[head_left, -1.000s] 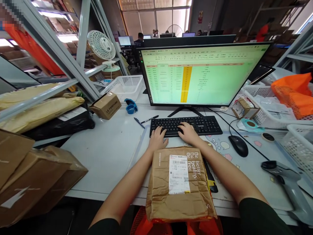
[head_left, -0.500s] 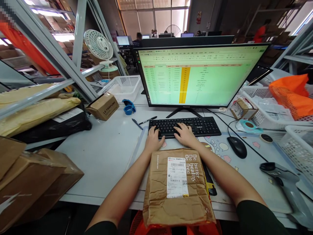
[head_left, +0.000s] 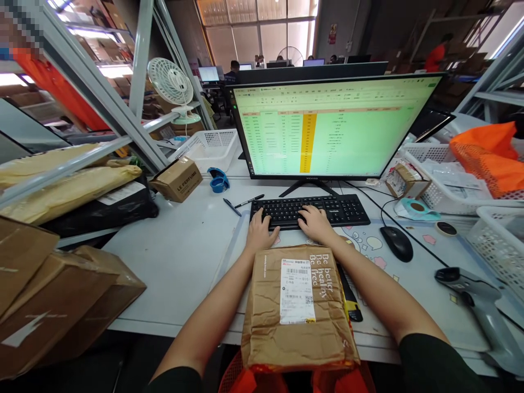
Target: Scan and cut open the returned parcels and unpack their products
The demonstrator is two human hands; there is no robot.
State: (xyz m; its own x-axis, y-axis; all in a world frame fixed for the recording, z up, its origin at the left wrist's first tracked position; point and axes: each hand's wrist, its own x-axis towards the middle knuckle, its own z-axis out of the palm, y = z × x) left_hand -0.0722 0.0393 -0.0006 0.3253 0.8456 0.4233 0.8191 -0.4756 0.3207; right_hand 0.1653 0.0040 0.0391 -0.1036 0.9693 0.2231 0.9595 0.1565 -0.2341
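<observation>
Both of my hands rest on a black keyboard (head_left: pixel 339 210) below a monitor (head_left: pixel 327 125) that shows a spreadsheet with one orange column. My left hand (head_left: pixel 261 232) lies over the left keys, its fingers spread and holding nothing. Over the middle keys is my right hand (head_left: pixel 316 224), fingers also apart and free of any object. Between my forearms lies a creased brown parcel (head_left: pixel 266 338) with a white shipping label (head_left: pixel 297 292) and white printed words. A black and yellow tool (head_left: pixel 352 308) shows partly from under the parcel's right side.
A mouse (head_left: pixel 396 244) and a barcode scanner (head_left: pixel 470 300) lie to the right, beside white baskets (head_left: pixel 454 204). On the left are cardboard boxes (head_left: pixel 61 305), wrapped packages (head_left: pixel 94 199), a small perfume carton (head_left: pixel 178 179), pens (head_left: pixel 232 207) and a blue lid-like item (head_left: pixel 219 182). People sit farther back.
The view has shifted slightly, moving the left-side things a little to the right in the picture. My right hand sits slightly farther right on the keys. Both hands stay on the keyboard.
</observation>
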